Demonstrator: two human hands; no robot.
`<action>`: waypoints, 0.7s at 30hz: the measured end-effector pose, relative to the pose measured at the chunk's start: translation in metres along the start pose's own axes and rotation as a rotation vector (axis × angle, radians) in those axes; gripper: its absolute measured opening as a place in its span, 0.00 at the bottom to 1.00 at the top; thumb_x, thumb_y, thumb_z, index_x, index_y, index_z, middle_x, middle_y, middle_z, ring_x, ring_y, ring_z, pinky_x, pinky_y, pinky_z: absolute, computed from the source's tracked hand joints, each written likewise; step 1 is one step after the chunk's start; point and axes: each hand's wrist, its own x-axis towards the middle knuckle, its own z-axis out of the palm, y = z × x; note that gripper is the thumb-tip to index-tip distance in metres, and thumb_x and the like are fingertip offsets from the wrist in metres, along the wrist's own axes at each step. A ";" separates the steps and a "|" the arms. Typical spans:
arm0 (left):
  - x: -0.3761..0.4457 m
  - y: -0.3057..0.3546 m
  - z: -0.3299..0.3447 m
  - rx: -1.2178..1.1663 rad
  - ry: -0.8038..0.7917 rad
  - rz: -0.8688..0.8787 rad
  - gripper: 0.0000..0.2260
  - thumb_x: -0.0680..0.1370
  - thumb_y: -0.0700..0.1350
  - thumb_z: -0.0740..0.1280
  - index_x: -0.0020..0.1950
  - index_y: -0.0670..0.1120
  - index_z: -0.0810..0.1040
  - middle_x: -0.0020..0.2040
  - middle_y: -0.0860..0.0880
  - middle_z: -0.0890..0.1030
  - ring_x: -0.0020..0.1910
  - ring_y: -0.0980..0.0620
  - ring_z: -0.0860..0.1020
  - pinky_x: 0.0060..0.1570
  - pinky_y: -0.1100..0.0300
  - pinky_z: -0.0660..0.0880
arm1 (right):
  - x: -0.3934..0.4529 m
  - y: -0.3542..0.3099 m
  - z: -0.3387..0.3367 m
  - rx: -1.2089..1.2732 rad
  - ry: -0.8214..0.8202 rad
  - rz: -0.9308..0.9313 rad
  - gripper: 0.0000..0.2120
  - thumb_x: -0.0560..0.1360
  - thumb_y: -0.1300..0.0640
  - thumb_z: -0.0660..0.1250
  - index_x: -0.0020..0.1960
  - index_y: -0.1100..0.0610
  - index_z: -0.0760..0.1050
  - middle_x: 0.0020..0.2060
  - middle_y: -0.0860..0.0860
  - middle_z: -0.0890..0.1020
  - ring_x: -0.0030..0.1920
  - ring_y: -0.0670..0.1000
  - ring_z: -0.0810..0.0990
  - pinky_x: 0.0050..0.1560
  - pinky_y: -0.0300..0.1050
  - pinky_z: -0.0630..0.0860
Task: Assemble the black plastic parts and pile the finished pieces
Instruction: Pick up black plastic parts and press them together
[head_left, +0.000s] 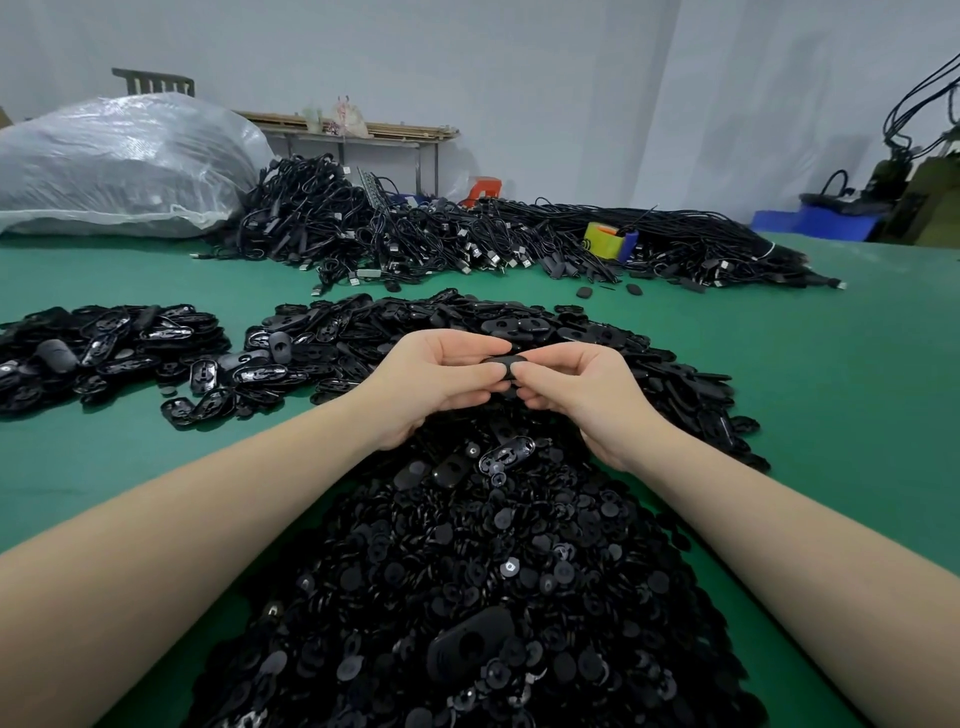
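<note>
Hands: my left hand (441, 374) and right hand (576, 384) both pinch one small black oval plastic part (503, 360).
Bag: clear plastic sack (119, 161), beyond that part, contents unclear.

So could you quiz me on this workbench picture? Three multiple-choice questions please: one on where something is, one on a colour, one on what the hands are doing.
1. Where is the clear plastic sack?
A. far left of the table
B. between the arms
C. under the table

2. What colour is the table surface?
A. grey
B. green
C. brown

3. What are the two hands doing?
A. resting flat on the table
B. both pinching one black part
C. hanging idle

Answers:
1 A: the clear plastic sack lies at the far left, beside the heap of cables.
2 B: the table surface is green.
3 B: the left hand and right hand meet on one black part, above the pile of parts.
</note>
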 end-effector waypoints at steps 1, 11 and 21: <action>0.000 0.000 0.000 -0.006 -0.002 -0.003 0.11 0.76 0.36 0.71 0.54 0.49 0.82 0.47 0.49 0.87 0.46 0.55 0.85 0.42 0.68 0.78 | 0.000 0.000 0.000 0.005 0.001 0.001 0.03 0.74 0.64 0.72 0.45 0.58 0.83 0.35 0.52 0.86 0.36 0.45 0.83 0.39 0.36 0.79; -0.001 0.001 -0.001 0.021 -0.004 -0.017 0.08 0.76 0.39 0.72 0.54 0.47 0.84 0.47 0.48 0.87 0.47 0.56 0.85 0.42 0.68 0.78 | -0.002 -0.001 -0.001 0.029 0.006 0.005 0.03 0.74 0.64 0.72 0.47 0.59 0.83 0.35 0.51 0.85 0.35 0.45 0.82 0.39 0.37 0.79; -0.001 0.002 0.002 0.029 0.005 -0.026 0.08 0.77 0.38 0.71 0.53 0.49 0.82 0.47 0.49 0.87 0.45 0.55 0.85 0.41 0.68 0.79 | -0.002 -0.001 -0.002 0.080 -0.004 0.011 0.06 0.73 0.65 0.73 0.47 0.56 0.83 0.36 0.50 0.86 0.38 0.46 0.83 0.42 0.37 0.79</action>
